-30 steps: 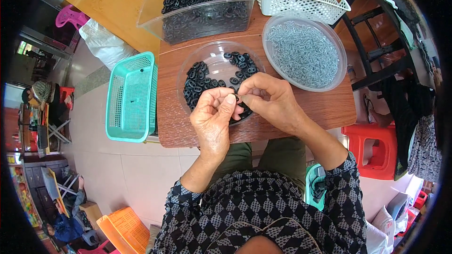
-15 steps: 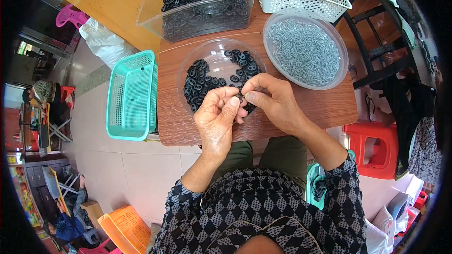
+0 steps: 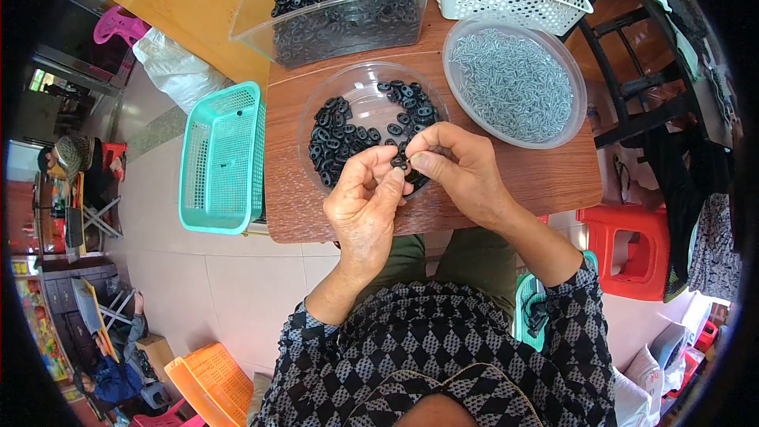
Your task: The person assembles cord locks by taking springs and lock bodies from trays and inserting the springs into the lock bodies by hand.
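My left hand [image 3: 364,205] pinches a small black oval plastic piece [image 3: 399,163] between thumb and fingers, over the near rim of a round clear tub [image 3: 304,115]. Fingertips of my right hand [image 3: 462,174] are pinched together right beside that piece; what they hold, if anything, is too small to make out. Inside the tub lie many loose black two-holed oval pieces [image 3: 328,142], heaped left and right. To its right, a second round tub [image 3: 581,99] is full of small slim silver metal pieces [image 3: 514,83] that look like screws.
Behind the tubs on the brown wooden table [image 3: 316,225] stand a clear bin [image 3: 332,4] of black pieces and a white perforated basket [image 3: 506,4]. A turquoise basket [image 3: 257,158] is left of the table, a red stool [image 3: 632,253] right. Other people sit at far left.
My hands stay in nearly the same place; the black piece has turned slightly and shows more between my fingertips. The view has shifted a little.
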{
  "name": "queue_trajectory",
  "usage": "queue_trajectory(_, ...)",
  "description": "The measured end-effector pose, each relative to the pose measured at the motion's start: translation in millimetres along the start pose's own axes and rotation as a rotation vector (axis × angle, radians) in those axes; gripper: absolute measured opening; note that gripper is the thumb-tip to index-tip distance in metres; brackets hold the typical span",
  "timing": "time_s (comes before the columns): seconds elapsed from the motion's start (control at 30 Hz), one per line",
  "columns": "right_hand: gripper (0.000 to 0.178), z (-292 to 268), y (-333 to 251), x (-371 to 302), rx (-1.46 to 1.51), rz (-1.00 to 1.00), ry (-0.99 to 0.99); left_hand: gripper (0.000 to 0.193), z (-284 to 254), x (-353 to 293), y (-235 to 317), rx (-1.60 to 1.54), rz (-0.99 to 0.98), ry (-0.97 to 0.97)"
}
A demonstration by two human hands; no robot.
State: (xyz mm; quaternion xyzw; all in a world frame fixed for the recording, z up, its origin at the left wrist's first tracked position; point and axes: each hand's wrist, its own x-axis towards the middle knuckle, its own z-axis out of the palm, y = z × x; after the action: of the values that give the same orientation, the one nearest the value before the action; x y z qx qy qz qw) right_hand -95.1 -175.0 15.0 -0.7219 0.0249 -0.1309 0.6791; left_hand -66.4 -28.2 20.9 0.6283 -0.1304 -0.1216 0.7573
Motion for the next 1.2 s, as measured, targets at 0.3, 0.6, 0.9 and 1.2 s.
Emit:
queue_trajectory(0.3, 0.008, 2, 5, -2, 0.046, 0.025, -0.005, 0.024, 1, -2, -1, 0.021, 0.022, 0.026)
queue_trajectory(0.6, 0.007, 3, 7, -3, 0.012, 0.018, -0.013, 0.022, 2, -3, -1, 0.034, 0.008, 0.046)
queue_trajectory(0.9, 0.005, 6, 8, -4, -0.177, -0.129, 0.02, 0.02, 3, -1, -15, 0.172, 0.165, 0.101)
queue_trajectory(1.2, 0.005, 5, 10, -1, -0.346, -0.29, -0.034, 0.023, 0, 1, -19, 0.56, 0.431, 0.11)
